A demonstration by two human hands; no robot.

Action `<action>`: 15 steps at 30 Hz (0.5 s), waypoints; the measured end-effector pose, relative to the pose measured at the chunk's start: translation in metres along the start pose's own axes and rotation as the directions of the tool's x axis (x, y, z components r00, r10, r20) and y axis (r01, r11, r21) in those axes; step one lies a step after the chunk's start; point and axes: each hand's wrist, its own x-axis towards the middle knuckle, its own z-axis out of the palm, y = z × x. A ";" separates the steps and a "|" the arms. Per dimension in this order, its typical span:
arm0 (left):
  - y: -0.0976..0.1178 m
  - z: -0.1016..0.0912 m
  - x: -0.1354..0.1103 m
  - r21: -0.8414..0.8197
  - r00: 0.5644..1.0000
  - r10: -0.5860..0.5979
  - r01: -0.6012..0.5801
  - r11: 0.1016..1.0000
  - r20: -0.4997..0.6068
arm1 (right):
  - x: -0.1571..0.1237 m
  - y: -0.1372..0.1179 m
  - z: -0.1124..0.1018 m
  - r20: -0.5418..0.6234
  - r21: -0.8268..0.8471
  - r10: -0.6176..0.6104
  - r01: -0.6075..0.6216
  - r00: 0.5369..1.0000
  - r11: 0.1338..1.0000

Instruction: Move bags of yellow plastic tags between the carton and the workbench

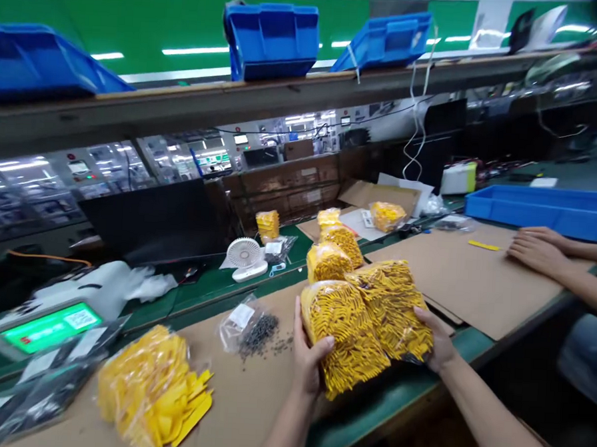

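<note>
My left hand (307, 357) grips the left side of a clear bag of yellow parts (345, 329), thumb on top. My right hand (438, 341) clasps the right edge of a second bag of yellow parts (391, 305) that leans against the first. Both bags sit near the front edge of the cardboard sheet (249, 401) on the bench. More yellow bags (333, 252) are stacked just behind them.
An open bag of yellow strips (152, 389) lies at the left, next to a small bag of dark screws (253, 328). A green-screened scale (47, 327), a white fan (244, 257) and blue bins (539, 209) are around. Another person's hands (540, 249) rest at right.
</note>
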 end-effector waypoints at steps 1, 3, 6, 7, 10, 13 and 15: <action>-0.008 -0.001 0.002 0.026 1.000 0.015 -0.015 1.000 0.007 | 0.003 0.001 -0.004 -0.013 0.048 0.022 -0.021 1.000 0.999; -0.021 -0.005 0.003 0.097 0.999 0.049 -0.048 0.994 -0.012 | 0.007 0.002 -0.009 -0.032 0.152 0.106 -0.100 0.994 0.983; -0.031 -0.014 0.000 0.219 0.996 0.071 -0.060 0.974 -0.047 | 0.008 0.002 -0.007 -0.041 0.190 0.146 -0.136 0.988 0.972; -0.033 -0.016 -0.001 0.253 0.997 0.070 -0.058 0.966 -0.036 | 0.007 0.001 -0.006 -0.051 0.199 0.145 -0.132 0.988 0.971; -0.034 -0.023 0.000 0.319 0.999 0.050 -0.053 0.946 0.015 | 0.006 -0.001 -0.003 -0.076 0.230 0.153 -0.132 0.985 0.964; -0.036 -0.028 0.004 0.339 0.999 0.026 -0.036 0.940 0.035 | 0.007 -0.002 -0.004 -0.100 0.252 0.154 -0.124 0.983 0.960; -0.038 -0.030 0.008 0.338 0.999 0.016 -0.027 0.941 0.037 | 0.007 -0.002 -0.003 -0.135 0.262 0.151 -0.111 0.979 0.959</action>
